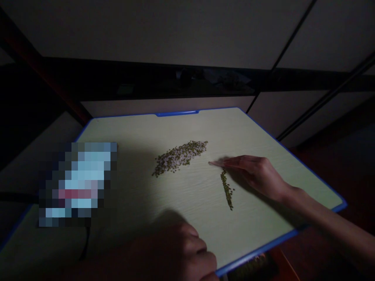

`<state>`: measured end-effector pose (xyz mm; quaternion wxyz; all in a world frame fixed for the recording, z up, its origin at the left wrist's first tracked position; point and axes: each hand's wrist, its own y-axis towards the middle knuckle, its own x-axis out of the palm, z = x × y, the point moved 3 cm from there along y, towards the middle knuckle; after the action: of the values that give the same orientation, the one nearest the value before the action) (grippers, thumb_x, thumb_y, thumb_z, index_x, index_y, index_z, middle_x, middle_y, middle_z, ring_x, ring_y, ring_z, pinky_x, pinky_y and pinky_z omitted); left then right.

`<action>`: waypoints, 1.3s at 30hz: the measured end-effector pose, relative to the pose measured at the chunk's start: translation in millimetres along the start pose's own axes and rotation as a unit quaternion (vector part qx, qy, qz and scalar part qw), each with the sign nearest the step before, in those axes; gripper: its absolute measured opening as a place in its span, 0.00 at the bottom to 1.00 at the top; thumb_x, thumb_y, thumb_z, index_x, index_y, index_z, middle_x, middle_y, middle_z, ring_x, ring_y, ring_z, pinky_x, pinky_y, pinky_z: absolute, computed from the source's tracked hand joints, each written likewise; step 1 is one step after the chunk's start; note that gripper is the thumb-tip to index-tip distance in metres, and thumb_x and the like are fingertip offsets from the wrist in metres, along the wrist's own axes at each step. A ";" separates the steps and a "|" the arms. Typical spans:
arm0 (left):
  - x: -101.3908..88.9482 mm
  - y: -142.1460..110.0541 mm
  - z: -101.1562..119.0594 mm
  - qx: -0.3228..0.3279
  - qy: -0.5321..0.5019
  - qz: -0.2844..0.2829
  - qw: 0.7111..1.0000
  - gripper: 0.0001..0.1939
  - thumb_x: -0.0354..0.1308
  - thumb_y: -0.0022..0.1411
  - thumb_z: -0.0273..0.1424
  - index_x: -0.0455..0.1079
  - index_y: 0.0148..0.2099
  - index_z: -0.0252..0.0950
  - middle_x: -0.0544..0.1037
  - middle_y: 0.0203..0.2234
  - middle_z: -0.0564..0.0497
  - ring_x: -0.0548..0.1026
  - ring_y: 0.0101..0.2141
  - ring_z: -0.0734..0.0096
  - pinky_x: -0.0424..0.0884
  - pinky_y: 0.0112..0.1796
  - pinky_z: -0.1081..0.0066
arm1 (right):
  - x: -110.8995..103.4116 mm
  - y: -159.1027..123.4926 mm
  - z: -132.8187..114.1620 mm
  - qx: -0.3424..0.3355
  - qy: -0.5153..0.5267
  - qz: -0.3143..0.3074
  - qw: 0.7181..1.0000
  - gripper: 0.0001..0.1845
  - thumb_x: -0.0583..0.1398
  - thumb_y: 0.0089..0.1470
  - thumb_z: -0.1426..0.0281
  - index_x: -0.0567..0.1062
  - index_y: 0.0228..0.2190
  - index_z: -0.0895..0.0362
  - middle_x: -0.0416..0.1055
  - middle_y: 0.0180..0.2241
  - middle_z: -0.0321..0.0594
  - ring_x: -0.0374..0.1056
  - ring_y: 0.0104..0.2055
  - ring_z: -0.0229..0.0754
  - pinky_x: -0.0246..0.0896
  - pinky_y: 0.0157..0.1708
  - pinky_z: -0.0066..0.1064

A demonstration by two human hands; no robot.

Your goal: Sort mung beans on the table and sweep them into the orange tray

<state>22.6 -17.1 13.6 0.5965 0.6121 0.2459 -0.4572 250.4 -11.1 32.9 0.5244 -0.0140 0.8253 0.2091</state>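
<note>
Fingers (238, 160) of the right hand (265, 177) stretch out side by side, low over the tabletop (187, 127), their tips just beyond the far end of a narrow row of green beans (226, 191); whether they pinch anything cannot be told. A small speck lies right at the fingertips. To the left, apart from the row, a slanting heap of pale grains mixed with green beans (180, 158) spreads across the middle of the pale green top. The left hand (196, 251) is curled at the near blue rim (260, 249), dim and in shadow, its grip unclear. Farther left sits a bright, pixelated rectangular object (84, 175), with a dark cord (86, 242) near its lower end. Pale panels (164, 33) stand behind the table.
</note>
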 end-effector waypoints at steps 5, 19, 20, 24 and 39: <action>9.1 -2.2 -1.3 0.022 0.003 0.018 1.000 0.20 0.51 0.61 0.27 0.54 0.16 0.37 0.59 0.11 0.59 0.56 0.13 0.78 0.51 0.15 0.71 | -1.8 -13.6 -19.5 -0.020 0.050 -0.005 0.999 0.22 0.52 0.59 0.77 0.72 0.52 0.51 0.77 0.46 0.39 0.73 0.47 0.44 0.71 0.46 0.37; -2.1 4.1 -3.2 0.040 -0.020 0.035 0.998 0.16 0.54 0.57 0.26 0.58 0.19 0.36 0.58 0.14 0.58 0.54 0.15 0.77 0.49 0.14 0.71 | -2.6 -52.9 -49.4 -0.086 0.027 0.017 0.996 0.18 0.52 0.56 0.82 0.74 0.46 0.60 0.78 0.43 0.48 0.74 0.46 0.46 0.74 0.44 0.40; -2.1 3.6 -3.2 0.041 -0.019 0.032 0.998 0.15 0.54 0.57 0.26 0.58 0.19 0.37 0.58 0.14 0.58 0.54 0.15 0.76 0.49 0.14 0.70 | -3.1 -54.9 -51.2 -0.090 0.026 0.020 0.995 0.18 0.52 0.56 0.81 0.74 0.46 0.60 0.78 0.43 0.48 0.74 0.46 0.46 0.74 0.44 0.39; -2.4 3.8 -2.2 0.041 -0.017 0.030 0.999 0.16 0.56 0.55 0.26 0.56 0.18 0.37 0.57 0.14 0.59 0.53 0.15 0.77 0.47 0.14 0.70 | -2.7 -63.9 -56.9 -0.104 0.020 0.024 0.994 0.17 0.53 0.57 0.78 0.72 0.48 0.60 0.78 0.43 0.48 0.74 0.46 0.45 0.74 0.45 0.37; -3.3 5.3 0.0 0.024 -0.015 0.041 0.999 0.20 0.47 0.62 0.24 0.56 0.16 0.36 0.58 0.13 0.57 0.51 0.15 0.75 0.46 0.15 0.67 | -5.6 -84.8 -70.6 -0.108 0.006 0.018 0.994 0.17 0.48 0.64 0.74 0.74 0.46 0.62 0.78 0.42 0.45 0.75 0.45 0.42 0.75 0.43 0.31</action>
<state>25.6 -17.2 19.1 0.6035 0.6286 0.2006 -0.4477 212.8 -114.9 35.3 0.5108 -0.0566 0.8013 0.3064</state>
